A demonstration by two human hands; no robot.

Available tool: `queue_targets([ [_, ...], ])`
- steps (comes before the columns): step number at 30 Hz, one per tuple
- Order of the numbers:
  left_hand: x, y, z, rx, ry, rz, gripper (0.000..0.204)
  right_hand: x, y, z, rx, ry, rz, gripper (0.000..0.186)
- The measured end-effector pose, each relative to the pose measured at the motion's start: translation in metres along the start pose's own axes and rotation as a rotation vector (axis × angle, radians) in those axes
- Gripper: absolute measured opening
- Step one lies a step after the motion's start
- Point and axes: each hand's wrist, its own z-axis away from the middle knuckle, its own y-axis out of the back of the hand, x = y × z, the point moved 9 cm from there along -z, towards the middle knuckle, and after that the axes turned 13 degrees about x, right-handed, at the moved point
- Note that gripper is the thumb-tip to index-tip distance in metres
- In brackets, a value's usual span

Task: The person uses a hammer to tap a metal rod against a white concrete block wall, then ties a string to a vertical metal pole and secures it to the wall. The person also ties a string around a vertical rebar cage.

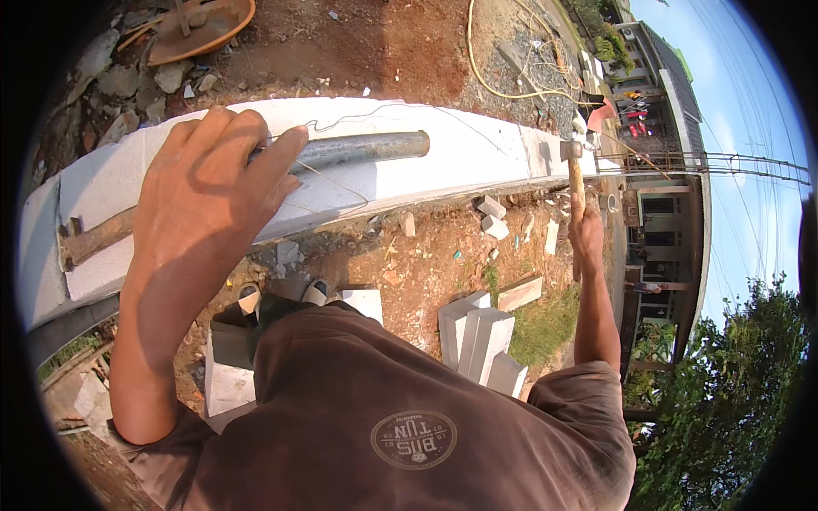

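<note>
My left hand [200, 175] is closed around the near end of a grey metal pipe [366, 150]. The pipe lies along the top of a white block wall [460, 153], its other end pointing right. A thin wire [341, 119] runs past my thumb and loops loosely on both sides of the pipe. Out to the right, my right hand [586, 232] grips the wooden handle of a hammer [576, 175]. The hammer's metal head is up, near the far end of the wall and apart from the pipe. My left palm and the pipe's gripped end are hidden.
A rusty metal piece [98, 243] lies on the wall at left. White blocks [481, 336] stand on the dirt below, among broken pieces. Beyond the wall are an orange wheelbarrow [204, 43] and a yellow hose [473, 51]. Thin steel bars [716, 162] stick out at right.
</note>
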Motion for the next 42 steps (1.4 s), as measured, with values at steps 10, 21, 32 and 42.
queue_targets([
  [10, 0.000, -0.014, 0.004, -0.172, 0.029, -0.070, 0.044, -0.042, -0.001, 0.009, 0.065, 0.158, 0.111, 0.035],
  [21, -0.003, -0.012, 0.004, -0.145, 0.030, -0.081, 0.040, -0.036, -0.005, -0.001, -0.005, 0.083, 0.035, 0.052],
  [32, 0.002, -0.008, 0.003, -0.104, 0.002, -0.015, 0.041, -0.034, -0.004, -0.013, -0.009, 0.091, 0.086, 0.060],
  [42, -0.001, -0.010, 0.004, -0.131, 0.020, -0.012, 0.041, -0.041, -0.002, -0.020, 0.046, 0.084, 0.018, 0.062],
])
